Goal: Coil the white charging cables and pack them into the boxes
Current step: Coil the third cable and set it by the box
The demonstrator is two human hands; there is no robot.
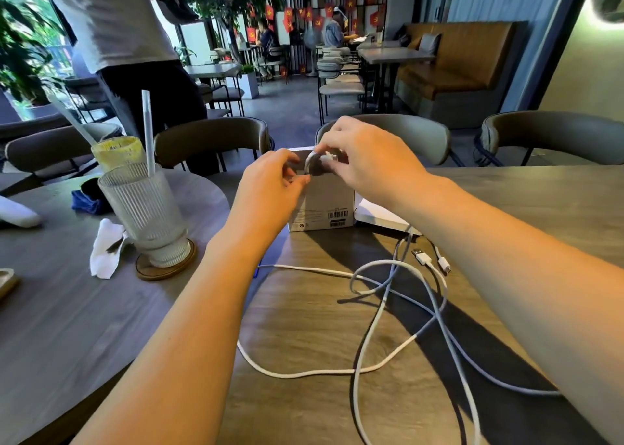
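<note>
Wooden table [320, 309] is bearing a box [322, 204] at 12 o'clock. Left hand [270, 191] and right hand [368, 161] are pinching a coil [315, 161], packing it. Next: coiling loose cables [388, 326] at 5 o'clock.

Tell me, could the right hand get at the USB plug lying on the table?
Probably yes, once freed. The right hand is pinching a coiled cable above the box; the USB plug lies uncovered beneath its forearm.

A matt wood-grain table [320, 309] carries a smooth white cardboard box [320, 204], a ribbed clear glass [145, 208] and braided-looking white cables [371, 326].
</note>
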